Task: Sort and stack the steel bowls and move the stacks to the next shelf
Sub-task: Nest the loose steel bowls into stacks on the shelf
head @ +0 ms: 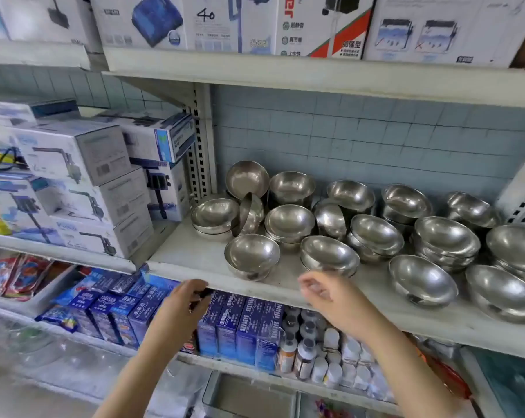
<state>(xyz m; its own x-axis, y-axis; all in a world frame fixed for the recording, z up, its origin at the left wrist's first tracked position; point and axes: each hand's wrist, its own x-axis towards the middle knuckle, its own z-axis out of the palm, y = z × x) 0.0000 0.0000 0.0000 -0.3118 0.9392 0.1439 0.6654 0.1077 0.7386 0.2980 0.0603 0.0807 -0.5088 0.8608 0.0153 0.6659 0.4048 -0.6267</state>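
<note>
On the shelf (194,254): steel bowls (289,221) sit in loose, uneven nests, several tilted and one on edge (249,214) against a stack. They look unsorted, so no stack seems ready to move.
Front stack (329,256): at the shelf's lip, probably the easiest first pick.
Right hand (324,292): blurred, just below that stack. Its fingers (308,285) are loosely curled, empty and clear of the bowls.
Left hand (184,300): by the shelf's front edge, fingers (196,286) curled. I cannot tell whether they pinch anything.
</note>
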